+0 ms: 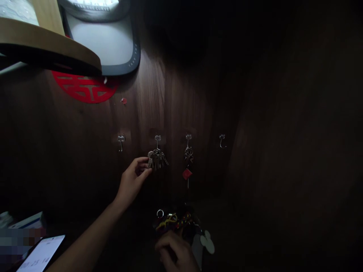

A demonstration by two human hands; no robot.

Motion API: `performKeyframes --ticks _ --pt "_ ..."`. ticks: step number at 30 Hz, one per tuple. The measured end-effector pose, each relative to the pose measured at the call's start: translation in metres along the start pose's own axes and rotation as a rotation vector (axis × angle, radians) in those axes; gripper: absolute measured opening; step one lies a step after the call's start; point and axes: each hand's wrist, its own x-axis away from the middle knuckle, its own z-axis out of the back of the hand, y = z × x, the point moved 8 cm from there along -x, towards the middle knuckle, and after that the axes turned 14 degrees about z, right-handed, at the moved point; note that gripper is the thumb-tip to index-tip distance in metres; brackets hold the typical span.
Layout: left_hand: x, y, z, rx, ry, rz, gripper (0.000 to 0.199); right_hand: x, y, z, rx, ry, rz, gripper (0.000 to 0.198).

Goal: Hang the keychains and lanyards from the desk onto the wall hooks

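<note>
A bunch of keys [157, 158] hangs on a metal hook [157, 138] on the dark wood panel. My left hand [134, 177] reaches in from the left, its thumb and fingertips closed on the keys at the bunch's left side. Lower down, my right hand [177, 251] has its fingers curled, and whatever may be inside them is hidden. Just beyond it lies a dark heap of cords with a yellow cord [167, 223], a key ring [160, 213] and a pale rounded tag [208, 242].
Another key set with a red tag [187, 174] hangs to the right. Bare hooks [121, 140] [222, 141] flank both sets. Above left are a cap [103, 41], a curved wooden edge [51, 43] and a red cutout [87, 90]. A lit phone [42, 254] stands lower left.
</note>
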Motion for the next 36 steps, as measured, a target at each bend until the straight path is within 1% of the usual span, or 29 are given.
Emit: performKeyframes --ticks 1,3,5,7,10,13,15,19,23,28,32,36 --pt "0.006 -0.001 0.002 -0.026 0.023 -0.019 0.026 0.0 0.0 0.0 0.002 0.013 -0.009 0.025" --pt "0.018 0.003 0.003 -0.118 0.041 -0.1 0.02 0.001 0.0 -0.001 0.001 0.023 -0.019 0.024" --pt "0.03 0.006 0.0 -0.216 0.017 -0.187 0.021 0.001 -0.001 -0.002 -0.004 0.025 -0.016 0.023" --pt "0.04 0.002 -0.002 -0.28 -0.02 -0.215 0.023 0.0 -0.003 -0.001 -0.007 0.026 -0.004 0.023" --pt "0.051 -0.013 -0.001 -0.31 -0.061 -0.16 0.023 -0.002 -0.005 0.001 -0.003 0.008 0.002 0.025" --pt "0.065 -0.034 0.004 -0.334 -0.096 -0.087 0.022 -0.004 -0.008 0.003 -0.008 -0.029 0.007 0.024" --pt "0.077 -0.05 0.009 -0.356 -0.127 -0.027 0.021 -0.006 -0.01 0.008 -0.008 -0.015 -0.002 0.021" --pt "0.102 -0.083 0.021 -0.404 -0.177 0.096 0.021 -0.007 -0.009 0.014 -0.029 0.018 -0.074 0.018" --pt "0.122 -0.107 0.036 -0.424 -0.179 0.163 0.019 -0.008 -0.004 0.019 -0.051 0.027 -0.143 0.017" --pt "0.133 -0.127 0.045 -0.436 -0.183 0.202 0.019 -0.008 0.007 0.033 0.013 0.105 -0.18 0.016" --pt "0.135 -0.138 0.04 -0.436 -0.236 0.208 0.019 -0.004 0.022 0.043 0.064 0.148 -0.257 0.016" --pt "0.137 -0.141 0.033 -0.443 -0.288 0.181 0.019 0.001 0.037 0.049 0.083 0.188 -0.301 0.017"
